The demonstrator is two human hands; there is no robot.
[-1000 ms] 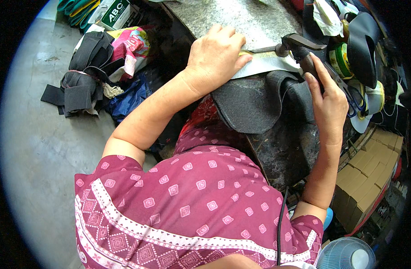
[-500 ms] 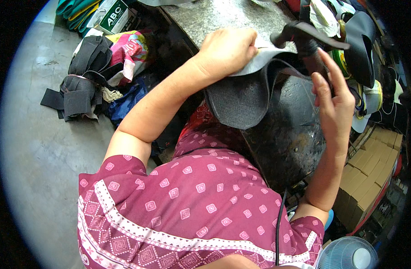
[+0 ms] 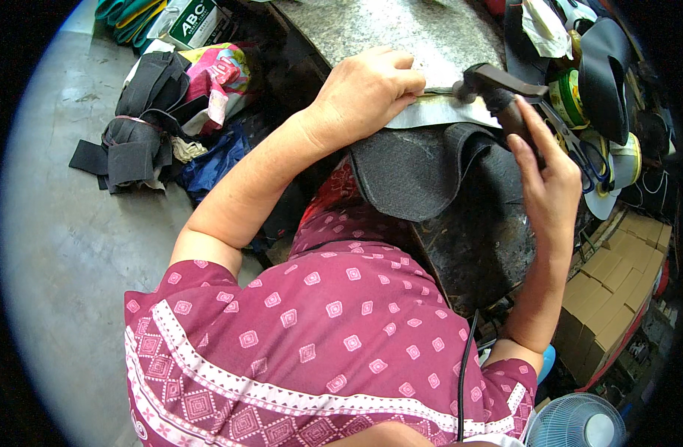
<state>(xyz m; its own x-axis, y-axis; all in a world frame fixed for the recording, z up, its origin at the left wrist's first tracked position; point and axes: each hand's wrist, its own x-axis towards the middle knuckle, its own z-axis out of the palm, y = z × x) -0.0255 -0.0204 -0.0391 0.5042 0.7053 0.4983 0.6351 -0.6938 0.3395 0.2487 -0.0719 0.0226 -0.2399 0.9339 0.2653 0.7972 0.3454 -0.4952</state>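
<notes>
In my right hand (image 3: 548,182) is a hammer (image 3: 509,104), gripped by its dark handle, with its head low over a pale grey strip of material (image 3: 449,113). My left hand (image 3: 375,93) is closed on the strip's left end, fingers pinched at its folded edge. Below the strip hangs a dark grey textured sheet (image 3: 408,175), which curls up into a fold towards the right. Whether the strip and the sheet are one piece I cannot tell. Both lie on a worn workbench (image 3: 341,30), the sheet's rounded end drooping over the near edge.
Scissors (image 3: 591,164), a green tin (image 3: 569,98) and black curved pieces (image 3: 606,78) crowd the bench's right side. Stacked brown cartons (image 3: 610,287) and a fan (image 3: 580,425) stand lower right. Bundled black strips (image 3: 137,153) and colourful cloth (image 3: 218,82) lie at left.
The hammer has come down and left, its head now close to the strip. The pale strip lies flatter, and the dark sheet's fold has shifted.
</notes>
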